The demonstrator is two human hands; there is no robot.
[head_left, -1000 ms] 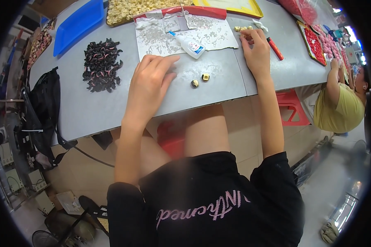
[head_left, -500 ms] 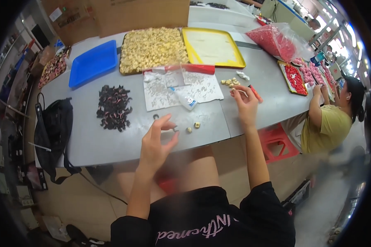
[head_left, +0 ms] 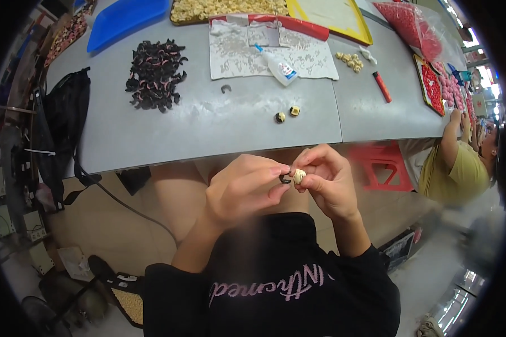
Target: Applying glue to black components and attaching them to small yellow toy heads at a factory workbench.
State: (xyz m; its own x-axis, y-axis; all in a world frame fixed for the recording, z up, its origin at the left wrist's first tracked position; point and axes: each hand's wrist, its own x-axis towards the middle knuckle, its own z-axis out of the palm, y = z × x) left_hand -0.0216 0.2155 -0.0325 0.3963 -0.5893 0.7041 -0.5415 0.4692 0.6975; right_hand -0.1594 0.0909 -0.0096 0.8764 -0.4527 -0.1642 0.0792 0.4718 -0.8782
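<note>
Close in front of my body, my left hand (head_left: 243,188) pinches a small black curved piece (head_left: 285,180) between thumb and fingers. My right hand (head_left: 331,182) grips a small cream-coloured rounded piece (head_left: 299,177), held right beside the black one; whether they touch, I cannot tell. On the table beyond lie two small cream-and-black pieces (head_left: 295,111) and a single black curved piece (head_left: 226,89). A large heap of black curved pieces (head_left: 156,76), some with pink edges, is to the left. Farther right sits a small cluster of cream pieces (head_left: 349,60).
A white glue bottle (head_left: 281,68) with a blue tip lies on a residue-covered white sheet (head_left: 315,68). A red marker-like stick (head_left: 382,87) is to its right. Trays (head_left: 128,21) line the back, and a black bag (head_left: 67,112) hangs at left. At right, a co-worker (head_left: 452,168) sits.
My right hand has come back from beside the cream cluster, now with a cream piece. My left hand has drawn toward me with its black piece, and both hands meet. The view has tilted down.
</note>
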